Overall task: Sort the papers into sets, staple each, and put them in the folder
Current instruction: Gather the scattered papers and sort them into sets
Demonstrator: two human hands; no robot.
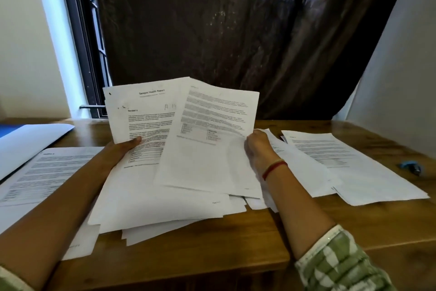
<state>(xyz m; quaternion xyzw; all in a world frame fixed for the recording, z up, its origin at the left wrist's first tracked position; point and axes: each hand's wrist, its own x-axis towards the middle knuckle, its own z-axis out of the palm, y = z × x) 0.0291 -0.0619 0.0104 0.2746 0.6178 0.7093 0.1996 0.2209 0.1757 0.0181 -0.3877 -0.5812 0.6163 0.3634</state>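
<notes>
White printed paper sheets point(212, 149), pinched singly by the left hand point(122, 149) and right hand point(258, 149), look alike and could easily get mis-sorted.

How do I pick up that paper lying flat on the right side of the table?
Probably pinch the near right corner of the paper, coming from the right. It lies flat on the table, and that corner is bare, while its left edge lies over other sheets.
</notes>
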